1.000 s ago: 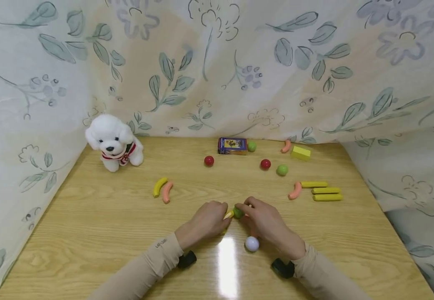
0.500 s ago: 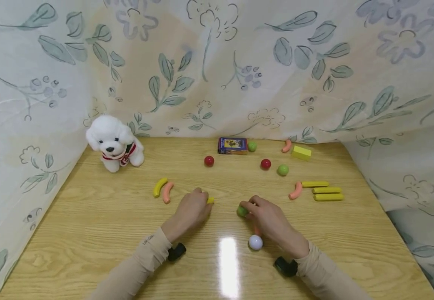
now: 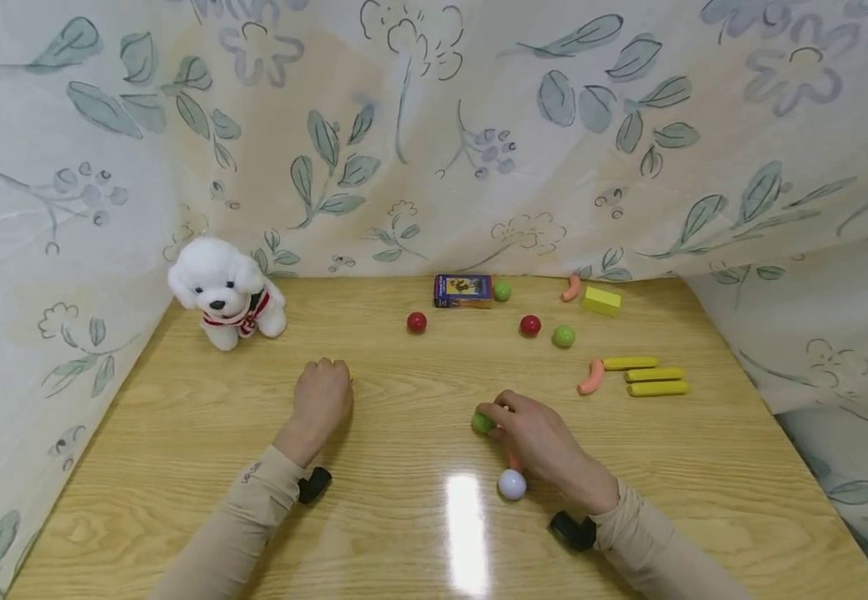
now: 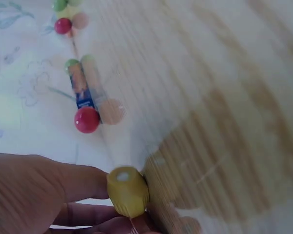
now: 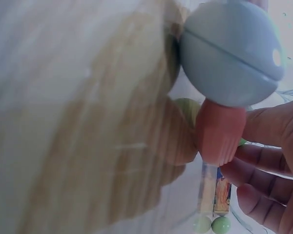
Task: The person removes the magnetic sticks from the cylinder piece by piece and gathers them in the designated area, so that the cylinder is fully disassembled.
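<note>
My left hand [image 3: 321, 402] has its fingers over the left part of the table and pinches a yellow block [image 4: 128, 191], seen end-on in the left wrist view. Most of that block is hidden in the head view, and its full shape cannot be made out. Right of centre, my right hand [image 3: 542, 437] holds a green ball [image 3: 481, 422] between thumb and fingers. Under that hand lies a pink curved block [image 5: 219, 132], partly covered. Against its near end sits a white ball [image 3: 511, 484], which looks large in the right wrist view.
A white plush dog [image 3: 226, 292] stands at the back left. Along the back lie a card box [image 3: 464, 291], red balls [image 3: 416, 322], green balls [image 3: 564, 336] and a yellow box-shaped block [image 3: 601, 301]. Yellow sticks [image 3: 655, 375] and a pink curved block [image 3: 591, 377] lie at the right.
My left hand has carried the yellow block leftward from beside the green ball. It now covers the place where a yellow and a pink curved block lay. My right hand has barely moved.
</note>
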`<move>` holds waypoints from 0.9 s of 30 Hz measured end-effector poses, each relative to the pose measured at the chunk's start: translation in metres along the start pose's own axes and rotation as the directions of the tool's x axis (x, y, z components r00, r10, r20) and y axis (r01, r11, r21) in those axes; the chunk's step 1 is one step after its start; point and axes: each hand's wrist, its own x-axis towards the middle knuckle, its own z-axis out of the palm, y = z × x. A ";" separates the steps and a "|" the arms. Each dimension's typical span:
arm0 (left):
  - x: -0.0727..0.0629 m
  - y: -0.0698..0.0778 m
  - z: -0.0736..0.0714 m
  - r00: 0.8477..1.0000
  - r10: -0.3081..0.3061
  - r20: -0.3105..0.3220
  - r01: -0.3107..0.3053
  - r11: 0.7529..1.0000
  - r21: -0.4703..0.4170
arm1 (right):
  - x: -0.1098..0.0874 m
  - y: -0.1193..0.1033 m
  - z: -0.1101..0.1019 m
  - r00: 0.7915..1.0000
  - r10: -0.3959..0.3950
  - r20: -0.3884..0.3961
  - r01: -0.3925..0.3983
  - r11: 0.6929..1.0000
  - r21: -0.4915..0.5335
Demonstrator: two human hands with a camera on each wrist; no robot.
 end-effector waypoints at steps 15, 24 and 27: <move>-0.001 0.034 -0.013 0.998 0.054 0.029 -0.051 0.995 -0.092 | -0.004 -0.011 -0.029 0.795 0.493 0.352 -0.527 0.850 0.001; -0.007 0.070 -0.015 0.945 0.291 0.151 -0.218 0.902 -0.371 | 0.003 -0.014 -0.012 0.929 0.312 0.199 -0.321 0.947 0.013; -0.014 0.081 -0.012 0.913 0.366 0.179 -0.269 0.872 -0.409 | 0.008 -0.016 -0.004 0.973 0.204 0.106 -0.205 0.979 0.006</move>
